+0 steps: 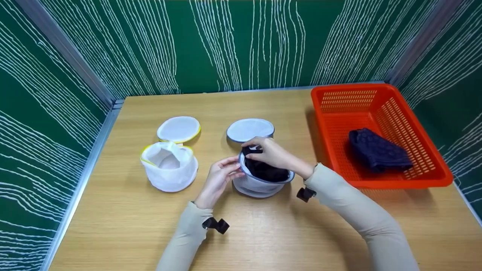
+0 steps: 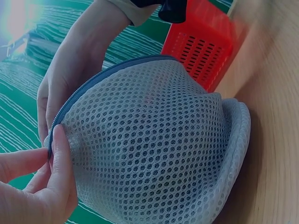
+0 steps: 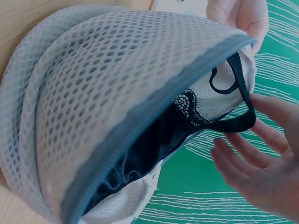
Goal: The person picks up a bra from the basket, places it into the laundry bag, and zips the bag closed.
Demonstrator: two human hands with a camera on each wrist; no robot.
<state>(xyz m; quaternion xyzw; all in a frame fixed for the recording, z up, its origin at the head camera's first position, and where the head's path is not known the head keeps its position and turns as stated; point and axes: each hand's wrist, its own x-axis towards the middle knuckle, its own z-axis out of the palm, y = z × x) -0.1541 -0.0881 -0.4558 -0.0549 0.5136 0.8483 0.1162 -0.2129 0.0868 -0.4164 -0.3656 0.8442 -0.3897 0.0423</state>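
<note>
A white mesh laundry bag (image 1: 256, 190) with a grey zip rim stands unzipped at the middle of the table. My left hand (image 1: 216, 180) pinches its rim on the left, thumb and fingers on the zip edge in the left wrist view. Inside lies a black bra (image 3: 149, 140) with satin and lace, partly hidden by the mesh wall. Above the opening, my right hand (image 1: 273, 154) holds the bra's black strap (image 3: 240, 123) between thumb and fingers. The bag's round lid (image 1: 250, 130) lies folded back behind it.
To the left stands a second open mesh bag (image 1: 169, 180) with yellow trim, its round lid (image 1: 179, 128) behind it. A red plastic basket (image 1: 391, 184) at the right holds a dark navy garment (image 1: 376, 150). Green, white-streaked panels (image 1: 241, 45) enclose the table.
</note>
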